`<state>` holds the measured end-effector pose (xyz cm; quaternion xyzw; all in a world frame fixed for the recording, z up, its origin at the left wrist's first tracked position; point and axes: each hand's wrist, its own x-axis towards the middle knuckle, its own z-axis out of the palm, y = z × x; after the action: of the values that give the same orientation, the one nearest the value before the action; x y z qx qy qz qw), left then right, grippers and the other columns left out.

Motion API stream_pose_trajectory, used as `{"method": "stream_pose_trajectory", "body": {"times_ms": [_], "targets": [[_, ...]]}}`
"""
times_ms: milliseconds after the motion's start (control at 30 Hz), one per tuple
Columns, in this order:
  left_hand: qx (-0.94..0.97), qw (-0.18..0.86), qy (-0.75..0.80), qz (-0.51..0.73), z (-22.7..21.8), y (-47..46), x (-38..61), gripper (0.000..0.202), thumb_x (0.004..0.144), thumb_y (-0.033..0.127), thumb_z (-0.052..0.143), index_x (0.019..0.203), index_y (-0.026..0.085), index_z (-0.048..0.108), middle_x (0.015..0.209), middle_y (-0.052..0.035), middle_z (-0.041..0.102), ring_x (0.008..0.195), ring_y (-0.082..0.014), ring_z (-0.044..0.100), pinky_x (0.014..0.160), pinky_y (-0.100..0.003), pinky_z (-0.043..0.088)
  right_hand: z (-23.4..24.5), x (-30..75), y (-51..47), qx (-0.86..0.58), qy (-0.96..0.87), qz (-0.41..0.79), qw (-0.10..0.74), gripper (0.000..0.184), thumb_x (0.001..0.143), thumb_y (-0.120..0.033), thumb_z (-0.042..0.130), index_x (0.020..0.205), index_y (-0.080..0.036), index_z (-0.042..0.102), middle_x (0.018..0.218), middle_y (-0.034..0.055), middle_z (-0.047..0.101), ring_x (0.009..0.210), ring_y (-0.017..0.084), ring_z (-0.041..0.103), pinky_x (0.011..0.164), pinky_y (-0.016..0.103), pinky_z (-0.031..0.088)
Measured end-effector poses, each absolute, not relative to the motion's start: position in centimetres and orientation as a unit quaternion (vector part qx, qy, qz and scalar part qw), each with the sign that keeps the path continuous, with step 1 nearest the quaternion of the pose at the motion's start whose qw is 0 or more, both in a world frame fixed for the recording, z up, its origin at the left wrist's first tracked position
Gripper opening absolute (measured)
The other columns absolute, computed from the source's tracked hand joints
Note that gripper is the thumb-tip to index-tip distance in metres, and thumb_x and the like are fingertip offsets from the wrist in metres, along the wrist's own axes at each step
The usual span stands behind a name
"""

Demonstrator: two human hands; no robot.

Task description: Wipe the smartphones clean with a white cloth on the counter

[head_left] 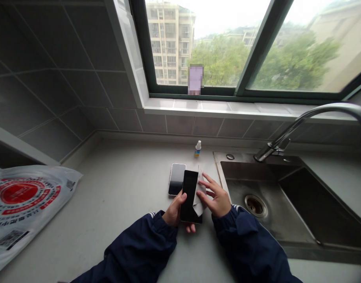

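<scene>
Left hand (174, 211) curled round glossy black phone (189, 195); right hand (216, 195) half-open on thin pale cloth (199, 198).

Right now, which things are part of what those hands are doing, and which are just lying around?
In use:
the black phone in the left hand
the grey cloth under the right hand

Just lying about:
the second phone
the small bottle
the printed plastic bag
the steel sink

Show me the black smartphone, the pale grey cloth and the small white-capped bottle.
Black smartphone (189, 195), head view, on screen.
Pale grey cloth (199, 198), head view, on fold beside phone.
Small white-capped bottle (198, 144), head view, on cap.
</scene>
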<state>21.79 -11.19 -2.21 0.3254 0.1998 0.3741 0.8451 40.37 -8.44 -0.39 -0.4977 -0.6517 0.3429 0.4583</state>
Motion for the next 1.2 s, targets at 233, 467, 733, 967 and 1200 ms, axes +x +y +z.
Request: {"method": "stream_pose_trajectory", "body": {"times_ms": [233,467,733,967,1200], "targets": [[0.304,0.855,0.2,0.368,-2.7,-11.0,21.6,0.06,0.096,0.054,0.033,0.142,0.019,0.016,0.08,-0.008,0.072,0.046,-0.0231,0.068,0.033,-0.026,0.05,-1.2,40.9,-7.5,-0.527,-0.519,0.513,0.436,0.072,0.071,-0.055,0.076,0.128,-0.013,0.059,0.09,0.0075,0.068,0.069,0.016,0.064,0.066,0.03,0.054],[0.361,0.813,0.297,0.348,-1.8,-11.6,21.9,0.07,0.092,0.053,0.049,0.143,0.019,0.015,0.074,-0.0071,0.071,0.044,-0.0225,0.067,0.035,-0.026,0.051,-0.4,40.3,-7.8,-0.51,-0.542,0.553,0.374,0.049,0.074,-0.064,0.068,0.075,-0.015,0.071,0.062,0.001,0.062,0.057,0.013,0.053,0.057,0.025,0.044],[0.408,0.78,0.346,0.326,-0.2,-11.8,22.0,0.074,0.09,0.06,0.045,0.149,0.024,0.016,0.084,-0.0102,0.072,0.043,-0.0221,0.066,0.032,-0.024,0.047,-2.0,40.6,-6.9,-0.511,-0.532,0.572,0.358,0.064,0.075,-0.072,0.061,0.092,-0.012,0.072,0.074,0.0054,0.069,0.063,0.016,0.059,0.06,0.027,0.046],[0.566,0.525,0.499,0.395,1.2,-12.7,21.6,0.07,0.093,0.051,0.045,0.152,0.018,0.024,0.044,0.006,0.056,0.029,-0.0113,0.046,0.033,-0.019,0.036,-3.0,41.3,-5.3,-0.541,-0.568,0.517,0.343,0.067,0.077,-0.073,0.056,0.092,-0.01,0.072,0.076,0.0078,0.071,0.067,0.02,0.062,0.06,0.028,0.047],[0.645,0.455,0.443,0.426,0.6,-13.3,21.7,0.047,0.094,0.041,0.045,0.13,0.012,0.057,0.042,0.0079,0.041,0.037,-0.0074,0.032,0.042,-0.022,0.026,-2.9,40.8,-5.3,-0.594,-0.621,0.406,0.311,0.052,0.08,-0.062,0.056,0.078,-0.013,0.071,0.064,0.0033,0.066,0.059,0.015,0.057,0.054,0.024,0.041]]}}
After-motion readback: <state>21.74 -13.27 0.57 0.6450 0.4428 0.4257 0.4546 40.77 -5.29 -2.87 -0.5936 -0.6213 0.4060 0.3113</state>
